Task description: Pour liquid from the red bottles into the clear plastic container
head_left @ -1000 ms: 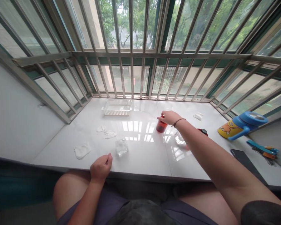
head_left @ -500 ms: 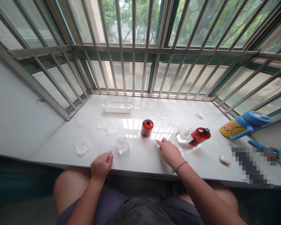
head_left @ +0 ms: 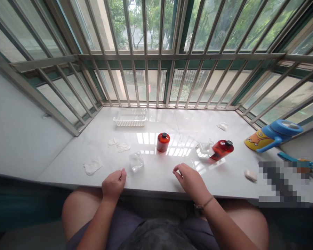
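Note:
My left hand [head_left: 114, 183] rests closed in a fist at the table's front edge, thumb on top; nothing shows in it. Just beyond it sits a clear plastic container [head_left: 136, 161], apart from the fingers. My right hand [head_left: 190, 180] is over the front of the table with its fingers loosely bent, a gap between thumb and forefinger and nothing held. Ahead of both hands stands a red bottle with a black cap [head_left: 163, 142]. Farther right, a second red bottle [head_left: 221, 150] leans beside a clear plastic tray [head_left: 205, 149].
A white perforated basket [head_left: 130, 118] stands at the back left. Crumpled white tissues [head_left: 92, 166] lie on the left, another tissue [head_left: 222, 126] at back right. A blue-and-yellow flask [head_left: 273, 135] and a pale lump [head_left: 250, 175] are at right. Metal bars [head_left: 159, 56] enclose the window side.
My right hand has drawn back toward the table's front edge, and its stretched forefinger has bent in. The left fist stays in place. The view has shifted slightly.

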### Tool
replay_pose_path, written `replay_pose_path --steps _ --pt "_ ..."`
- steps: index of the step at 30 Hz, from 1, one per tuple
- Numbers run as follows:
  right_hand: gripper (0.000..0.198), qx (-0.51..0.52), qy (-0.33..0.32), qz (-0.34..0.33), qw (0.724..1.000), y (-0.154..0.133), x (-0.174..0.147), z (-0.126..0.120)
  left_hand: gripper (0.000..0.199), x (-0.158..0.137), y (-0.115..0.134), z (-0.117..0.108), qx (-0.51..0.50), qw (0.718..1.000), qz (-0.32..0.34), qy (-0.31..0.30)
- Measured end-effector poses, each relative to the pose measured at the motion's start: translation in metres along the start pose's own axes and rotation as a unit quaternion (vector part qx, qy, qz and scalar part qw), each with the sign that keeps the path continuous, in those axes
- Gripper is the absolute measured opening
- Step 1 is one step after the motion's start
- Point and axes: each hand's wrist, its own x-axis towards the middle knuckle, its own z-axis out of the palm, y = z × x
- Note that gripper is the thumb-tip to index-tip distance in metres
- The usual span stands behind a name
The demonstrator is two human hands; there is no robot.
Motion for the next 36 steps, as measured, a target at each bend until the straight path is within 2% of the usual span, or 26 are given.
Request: replay_pose_path --steps 3,6,15,27,31,36 --pt "0.021 0.017 -0.017 -0.01 1.0 -0.006 -0.023 0.006 0.053 0.0 0.0 -0.001 -0.003 1.0 -0.001 -0.009" --pt "0.028 0.009 -0.019 0.009 1.0 -0.004 -0.029 0.011 0.054 0.001 0.0 -0.002 -0.001 1.0 -0.008 -0.013" --pt "0.046 -0.053 -0.027 0.08 0.995 0.02 0.014 0.011 0.054 0.004 0.004 -0.003 -0.015 0.999 -0.026 -0.021" --pt "0.044 -0.085 -0.063 0.051 0.993 0.01 0.045 0.013 0.055 0.002 0.003 -0.002 -0.01 0.999 -0.034 -0.037" --pt "0.04 -0.1 -0.074 0.025 0.992 -0.003 0.034 0.016 0.055 0.002 0.002 -0.001 -0.012 0.999 -0.031 -0.031" --pt "0.04 -0.1 -0.094 -0.045 0.989 -0.036 -0.008 0.027 0.054 0.002 0.002 -0.002 -0.018 0.999 -0.027 -0.027"
